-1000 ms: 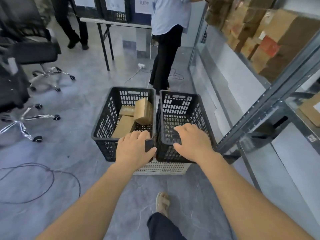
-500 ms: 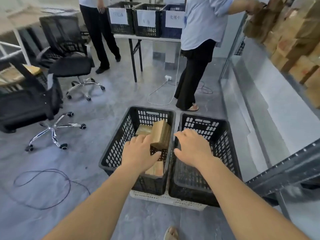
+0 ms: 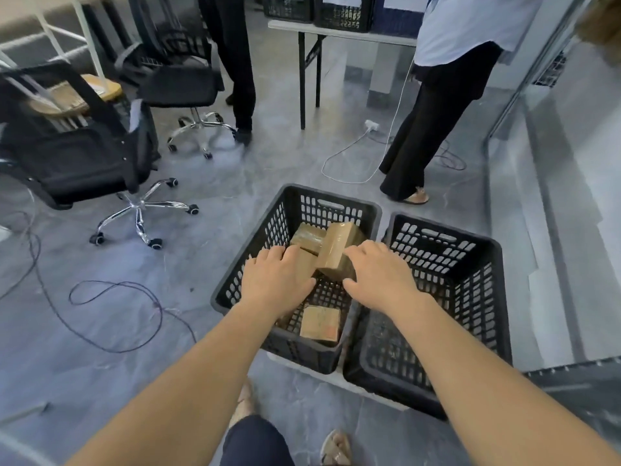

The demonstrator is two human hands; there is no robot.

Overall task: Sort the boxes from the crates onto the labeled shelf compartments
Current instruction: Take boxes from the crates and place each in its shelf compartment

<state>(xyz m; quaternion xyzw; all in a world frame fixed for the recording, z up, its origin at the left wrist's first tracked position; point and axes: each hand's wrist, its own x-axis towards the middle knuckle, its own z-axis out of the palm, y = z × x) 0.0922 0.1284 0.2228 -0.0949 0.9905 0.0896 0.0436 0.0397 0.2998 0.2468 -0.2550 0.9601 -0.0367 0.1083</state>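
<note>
Two black plastic crates stand side by side on the floor. The left crate (image 3: 285,227) holds several brown taped boxes; the right crate (image 3: 470,264) looks empty. A tall box (image 3: 337,250) stands tilted in the left crate, with a flatter box (image 3: 307,237) behind it and a small box (image 3: 320,322) near the front wall. My left hand (image 3: 275,280) reaches into the left crate over a box, fingers stretched. My right hand (image 3: 379,274) touches the tall box's right side, fingers spread.
A metal shelf (image 3: 537,163) runs along the right. Two people stand beyond the crates by a folding table (image 3: 339,31) with labelled crates. Office chairs (image 3: 100,156) stand at the left, and cables (image 3: 111,314) lie across the grey floor.
Both hands have moved from the crates' near rims forward into the left crate, the right hand crossing over to the tall box. The view has swung left and down.
</note>
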